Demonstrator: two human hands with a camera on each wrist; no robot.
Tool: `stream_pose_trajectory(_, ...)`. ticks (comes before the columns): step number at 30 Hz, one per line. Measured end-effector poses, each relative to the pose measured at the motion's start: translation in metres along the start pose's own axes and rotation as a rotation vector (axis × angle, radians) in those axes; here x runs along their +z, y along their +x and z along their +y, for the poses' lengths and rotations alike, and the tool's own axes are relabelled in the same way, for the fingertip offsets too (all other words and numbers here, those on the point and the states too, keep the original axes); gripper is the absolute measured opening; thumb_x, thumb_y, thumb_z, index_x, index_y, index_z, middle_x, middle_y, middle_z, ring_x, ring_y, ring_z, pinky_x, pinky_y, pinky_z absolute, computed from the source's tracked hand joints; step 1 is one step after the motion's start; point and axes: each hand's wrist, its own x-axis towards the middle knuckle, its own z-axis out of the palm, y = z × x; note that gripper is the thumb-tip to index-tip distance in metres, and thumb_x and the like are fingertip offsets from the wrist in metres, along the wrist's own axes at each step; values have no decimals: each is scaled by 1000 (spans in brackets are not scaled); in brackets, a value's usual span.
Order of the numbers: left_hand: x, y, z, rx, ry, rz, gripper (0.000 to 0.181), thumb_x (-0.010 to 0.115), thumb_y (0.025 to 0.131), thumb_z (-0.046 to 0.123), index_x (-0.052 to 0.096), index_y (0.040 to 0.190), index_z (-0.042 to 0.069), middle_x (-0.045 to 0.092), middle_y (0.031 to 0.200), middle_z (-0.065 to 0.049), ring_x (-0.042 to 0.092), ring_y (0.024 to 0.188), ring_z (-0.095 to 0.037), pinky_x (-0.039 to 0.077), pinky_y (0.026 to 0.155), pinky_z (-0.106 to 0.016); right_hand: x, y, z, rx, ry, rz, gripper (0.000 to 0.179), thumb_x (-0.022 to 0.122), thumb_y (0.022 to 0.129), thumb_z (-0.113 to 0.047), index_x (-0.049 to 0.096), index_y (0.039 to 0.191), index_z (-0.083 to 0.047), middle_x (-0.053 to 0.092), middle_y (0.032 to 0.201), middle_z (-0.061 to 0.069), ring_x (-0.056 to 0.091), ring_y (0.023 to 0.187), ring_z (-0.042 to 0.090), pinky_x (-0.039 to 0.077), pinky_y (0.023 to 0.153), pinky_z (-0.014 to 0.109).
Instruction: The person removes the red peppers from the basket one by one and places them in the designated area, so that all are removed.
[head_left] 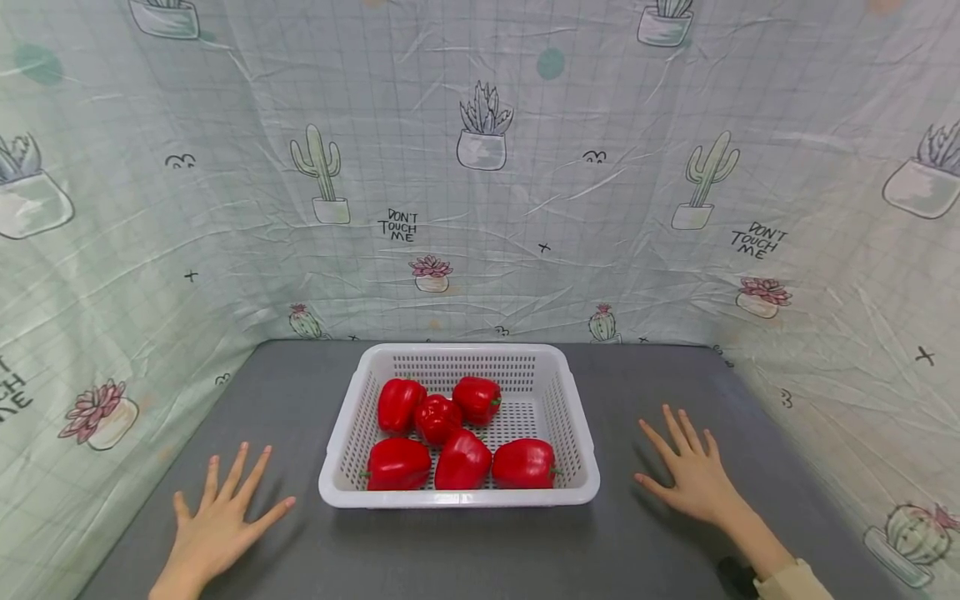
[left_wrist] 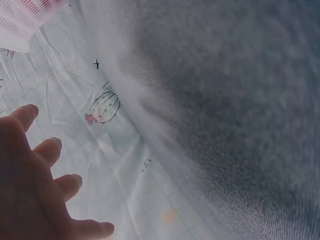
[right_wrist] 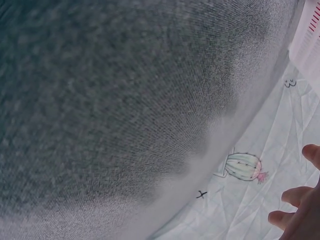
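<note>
Between my two hands stands a white perforated plastic basket (head_left: 459, 499) holding several red bell peppers (head_left: 463, 460). Some of them lie along its near side and the others sit farther back on the left and middle. To the left of the basket, my left hand (head_left: 217, 525) is spread palm down with straight fingers and holds nothing. On the other side, my right hand (head_left: 693, 475) is also spread, fingers apart, with nothing in it. Both wrist views show fingers (left_wrist: 70, 186) and a corner of the basket (right_wrist: 304, 55).
A dark grey tabletop (head_left: 465, 554) lies under the basket and hands. Pale curtains (head_left: 480, 217) printed with cacti and plant pots enclose it at the back and both sides. A dark band (head_left: 737, 577) and light sleeve (head_left: 793, 582) show at my right wrist.
</note>
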Motion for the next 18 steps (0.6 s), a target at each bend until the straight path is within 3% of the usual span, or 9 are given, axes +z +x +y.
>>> stream_pose_trajectory(10,-3,1,-6,1,12,-5,87,45,79,64,-6,142,33,-13,150,-8,-22,131,-42,-2,80,-80,-2,-3,1,-9,4,-7,81,61,74,-52,23,142,-28,5,151,13,-12,139,22,12,95,69)
stream_pose_trajectory(18,-13,2,-6,18,-9,-31,84,45,82,60,-6,143,31,-15,149,-8,-19,131,-43,-4,80,-80,-10,2,-4,-39,7,18,79,62,75,-49,24,141,-26,10,151,12,-9,139,22,7,101,64)
